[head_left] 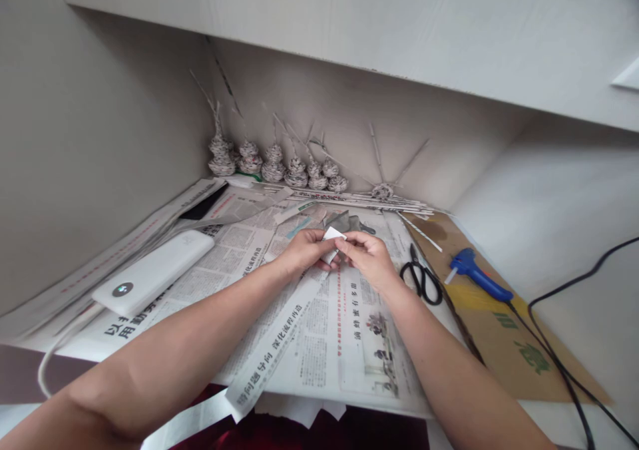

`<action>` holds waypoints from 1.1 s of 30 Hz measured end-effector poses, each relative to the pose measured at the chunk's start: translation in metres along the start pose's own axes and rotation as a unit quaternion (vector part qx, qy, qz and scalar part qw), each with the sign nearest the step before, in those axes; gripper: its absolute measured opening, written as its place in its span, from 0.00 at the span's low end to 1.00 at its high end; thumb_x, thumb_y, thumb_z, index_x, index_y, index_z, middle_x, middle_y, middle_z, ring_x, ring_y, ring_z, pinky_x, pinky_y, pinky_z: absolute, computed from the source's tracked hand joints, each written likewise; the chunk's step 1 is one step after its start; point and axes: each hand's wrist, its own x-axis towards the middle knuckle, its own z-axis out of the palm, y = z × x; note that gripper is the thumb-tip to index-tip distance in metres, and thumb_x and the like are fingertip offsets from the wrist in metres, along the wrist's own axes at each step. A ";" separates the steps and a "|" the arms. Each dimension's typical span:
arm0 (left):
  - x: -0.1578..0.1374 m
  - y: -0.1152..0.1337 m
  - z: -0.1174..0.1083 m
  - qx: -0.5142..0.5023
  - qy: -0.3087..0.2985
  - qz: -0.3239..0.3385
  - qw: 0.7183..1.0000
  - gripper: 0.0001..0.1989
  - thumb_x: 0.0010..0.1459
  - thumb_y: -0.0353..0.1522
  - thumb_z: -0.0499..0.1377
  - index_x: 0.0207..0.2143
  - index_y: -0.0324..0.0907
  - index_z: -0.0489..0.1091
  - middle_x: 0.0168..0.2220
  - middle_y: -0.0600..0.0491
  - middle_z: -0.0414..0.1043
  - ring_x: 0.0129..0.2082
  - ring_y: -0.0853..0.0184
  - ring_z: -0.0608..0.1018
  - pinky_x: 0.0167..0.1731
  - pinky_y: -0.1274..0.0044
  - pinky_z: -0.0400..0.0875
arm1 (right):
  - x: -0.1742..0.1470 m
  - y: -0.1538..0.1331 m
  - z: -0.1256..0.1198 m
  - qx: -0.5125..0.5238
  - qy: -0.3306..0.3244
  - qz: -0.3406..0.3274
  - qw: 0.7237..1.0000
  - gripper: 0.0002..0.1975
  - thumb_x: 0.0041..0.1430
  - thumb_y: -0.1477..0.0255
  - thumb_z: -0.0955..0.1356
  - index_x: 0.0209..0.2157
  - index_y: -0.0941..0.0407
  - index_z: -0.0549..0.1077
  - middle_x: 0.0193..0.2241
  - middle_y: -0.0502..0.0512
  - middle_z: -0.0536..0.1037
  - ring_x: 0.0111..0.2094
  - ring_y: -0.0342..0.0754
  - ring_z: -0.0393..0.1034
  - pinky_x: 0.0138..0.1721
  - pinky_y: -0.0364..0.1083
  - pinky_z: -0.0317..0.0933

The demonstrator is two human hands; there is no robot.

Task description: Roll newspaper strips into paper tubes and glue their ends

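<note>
A small white folded piece of paper (333, 234) is pinched between the fingertips of both hands above the newspaper-covered table. My left hand (305, 250) grips its left side, fingers closed. On the opposite side, the thumb and fingers of my right hand (368, 255) are closed on the same paper. A long newspaper strip (272, 357) lies slantwise under the hands and runs past the table's front edge; whether it joins the folded piece is hidden. Behind the hands lies a grey, crumpled-looking item (344, 222) with a dark end. Black-handled scissors (422, 280) rest to the right.
Several gourd-shaped woven paper pieces (273, 165) line the back wall, beside thin paper rods (349, 199). A white power bank (154, 273) with a cable lies left. On cardboard (504, 343) at right is a blue glue gun (479, 275) with a black cord. A shelf overhangs the back.
</note>
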 end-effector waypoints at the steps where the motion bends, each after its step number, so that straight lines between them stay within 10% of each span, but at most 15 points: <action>1: 0.000 0.000 0.001 0.000 0.003 -0.002 1.000 0.19 0.48 0.42 0.64 0.34 0.34 0.71 0.23 0.51 0.72 0.21 0.70 0.75 0.18 0.81 0.69 | -0.001 0.000 0.001 0.004 -0.005 -0.007 1.000 0.15 0.48 0.61 0.72 0.34 0.56 0.74 0.21 0.49 0.74 0.22 0.45 0.70 0.25 0.45 0.63; 33: 0.000 0.001 -0.006 0.012 -0.011 0.007 1.000 0.20 0.49 0.44 0.63 0.34 0.36 0.71 0.24 0.50 0.72 0.19 0.72 0.74 0.16 0.83 0.67 | 0.006 0.008 -0.017 0.077 -0.068 0.049 0.994 0.16 0.49 0.64 0.72 0.39 0.57 0.78 0.24 0.53 0.74 0.23 0.39 0.60 0.19 0.40 0.49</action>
